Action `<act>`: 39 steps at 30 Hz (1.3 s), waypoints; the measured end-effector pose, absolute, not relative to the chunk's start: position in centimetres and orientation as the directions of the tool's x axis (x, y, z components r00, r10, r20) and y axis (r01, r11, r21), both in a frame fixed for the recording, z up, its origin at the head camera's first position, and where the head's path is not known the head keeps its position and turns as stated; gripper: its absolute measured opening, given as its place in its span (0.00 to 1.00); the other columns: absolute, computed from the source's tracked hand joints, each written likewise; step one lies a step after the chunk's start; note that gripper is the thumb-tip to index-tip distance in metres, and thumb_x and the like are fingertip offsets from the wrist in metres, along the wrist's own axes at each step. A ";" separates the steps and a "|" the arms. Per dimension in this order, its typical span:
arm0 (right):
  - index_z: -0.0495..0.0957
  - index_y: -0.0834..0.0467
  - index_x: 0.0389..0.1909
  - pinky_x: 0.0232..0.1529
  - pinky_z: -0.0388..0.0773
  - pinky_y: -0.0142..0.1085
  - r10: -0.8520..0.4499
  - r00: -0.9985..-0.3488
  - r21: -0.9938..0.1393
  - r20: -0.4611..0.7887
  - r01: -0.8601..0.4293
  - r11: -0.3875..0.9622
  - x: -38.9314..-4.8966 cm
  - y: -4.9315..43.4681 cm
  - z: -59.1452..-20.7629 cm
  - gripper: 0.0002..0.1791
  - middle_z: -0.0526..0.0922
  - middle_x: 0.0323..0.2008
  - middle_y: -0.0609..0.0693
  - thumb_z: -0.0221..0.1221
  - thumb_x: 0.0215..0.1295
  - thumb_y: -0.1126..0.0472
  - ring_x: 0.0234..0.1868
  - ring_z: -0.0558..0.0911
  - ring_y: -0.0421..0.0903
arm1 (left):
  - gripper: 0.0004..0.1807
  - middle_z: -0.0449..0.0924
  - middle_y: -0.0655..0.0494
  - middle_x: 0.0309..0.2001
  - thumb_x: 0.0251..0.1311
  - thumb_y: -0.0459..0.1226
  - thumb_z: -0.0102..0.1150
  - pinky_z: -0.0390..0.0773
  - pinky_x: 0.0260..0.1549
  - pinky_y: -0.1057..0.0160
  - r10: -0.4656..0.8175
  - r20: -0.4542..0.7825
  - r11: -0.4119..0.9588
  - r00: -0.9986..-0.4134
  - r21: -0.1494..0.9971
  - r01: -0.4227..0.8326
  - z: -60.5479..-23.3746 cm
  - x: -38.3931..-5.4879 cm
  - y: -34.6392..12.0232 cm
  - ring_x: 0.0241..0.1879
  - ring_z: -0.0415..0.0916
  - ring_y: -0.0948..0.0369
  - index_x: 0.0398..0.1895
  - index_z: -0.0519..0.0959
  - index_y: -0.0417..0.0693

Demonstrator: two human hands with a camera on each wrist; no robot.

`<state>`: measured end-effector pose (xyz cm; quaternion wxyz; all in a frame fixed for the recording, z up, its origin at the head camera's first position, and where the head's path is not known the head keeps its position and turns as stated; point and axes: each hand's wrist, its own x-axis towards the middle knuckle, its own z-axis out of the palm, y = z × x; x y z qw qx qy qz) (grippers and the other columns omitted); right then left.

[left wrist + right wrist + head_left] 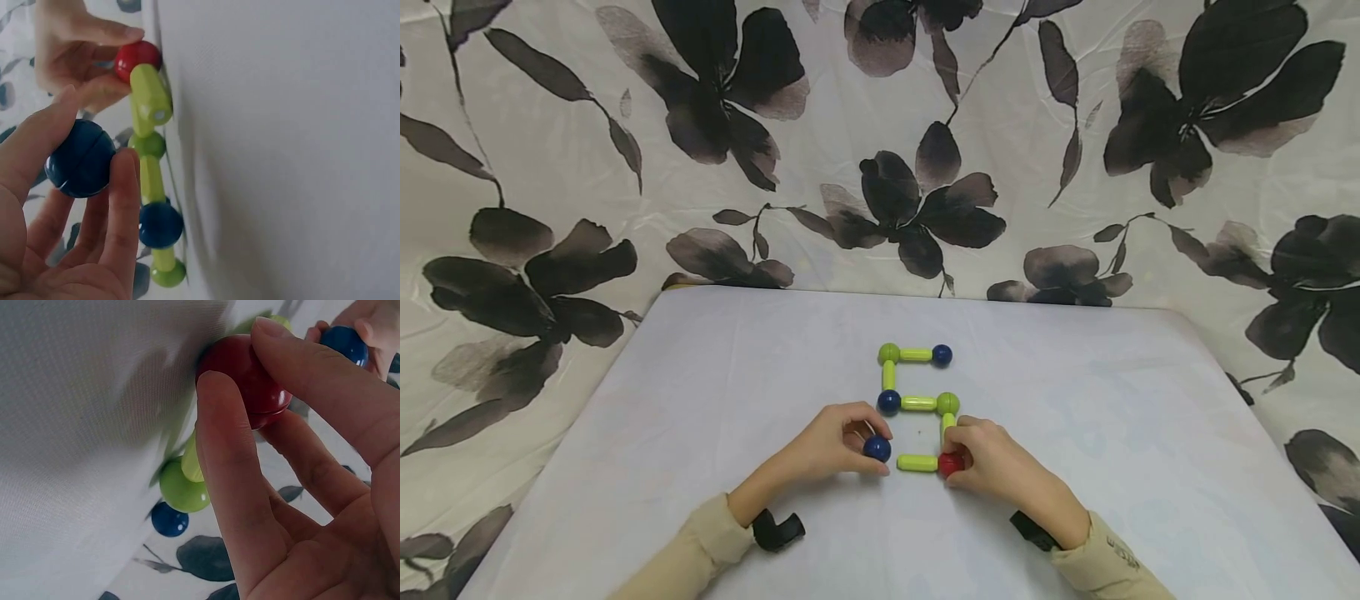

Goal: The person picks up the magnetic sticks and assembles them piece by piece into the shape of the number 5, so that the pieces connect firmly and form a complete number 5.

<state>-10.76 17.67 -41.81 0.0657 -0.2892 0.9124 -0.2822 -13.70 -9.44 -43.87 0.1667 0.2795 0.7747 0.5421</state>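
My left hand pinches a blue ball between thumb and fingers, a short gap left of a loose-ended green rod. That rod's other end meets a red ball, which my right hand grips between thumb and fingertips. From the red ball another green rod runs up to a green ball, partly hidden by my right fingers. The chain goes on left along a rod to a blue ball, then up to a green ball and right to another blue ball.
Everything lies on a white-covered table. A cloth with dark flowers hangs behind the table's far edge. Black straps sit around both wrists, below light sleeves.
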 end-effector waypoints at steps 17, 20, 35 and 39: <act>0.78 0.56 0.29 0.26 0.72 0.29 -0.559 -0.829 -0.571 0.025 -0.470 0.673 -10.6 17.6 -41.8 0.16 0.73 0.28 0.44 0.77 0.44 0.69 0.27 0.72 0.41 | 0.21 0.72 0.62 0.30 0.41 0.42 0.83 0.65 0.21 0.71 0.577 0.219 0.255 -0.787 0.867 0.429 -48.3 -14.6 -8.7 0.23 0.64 0.67 0.37 0.79 0.55; 0.78 0.56 0.29 0.26 0.72 0.29 -0.557 -0.830 -0.572 0.020 -0.467 0.675 -10.6 17.6 -41.7 0.16 0.73 0.28 0.44 0.76 0.45 0.69 0.27 0.72 0.41 | 0.20 0.73 0.62 0.32 0.42 0.43 0.82 0.66 0.20 0.70 0.575 0.271 0.244 -0.772 0.844 0.478 -48.4 -14.7 -8.7 0.23 0.65 0.67 0.37 0.81 0.55; 0.78 0.56 0.29 0.27 0.72 0.29 -0.570 -0.821 -0.576 0.029 -0.479 0.662 -11.0 17.9 -41.8 0.16 0.73 0.28 0.44 0.76 0.45 0.69 0.27 0.72 0.40 | 0.24 0.75 0.47 0.39 0.42 0.28 0.79 0.71 0.07 0.66 0.619 0.130 0.227 -0.775 0.915 0.335 -47.3 -14.0 -8.4 0.10 0.67 0.70 0.44 0.79 0.37; 0.79 0.56 0.29 0.26 0.72 0.29 -0.570 -0.821 -0.596 0.025 -0.470 0.651 -11.1 18.2 -41.9 0.16 0.74 0.27 0.44 0.77 0.45 0.69 0.26 0.73 0.40 | 0.22 0.76 0.45 0.39 0.43 0.25 0.77 0.71 0.10 0.70 0.642 0.168 0.189 -0.748 0.911 0.367 -45.8 -13.4 -8.3 0.13 0.67 0.71 0.43 0.79 0.34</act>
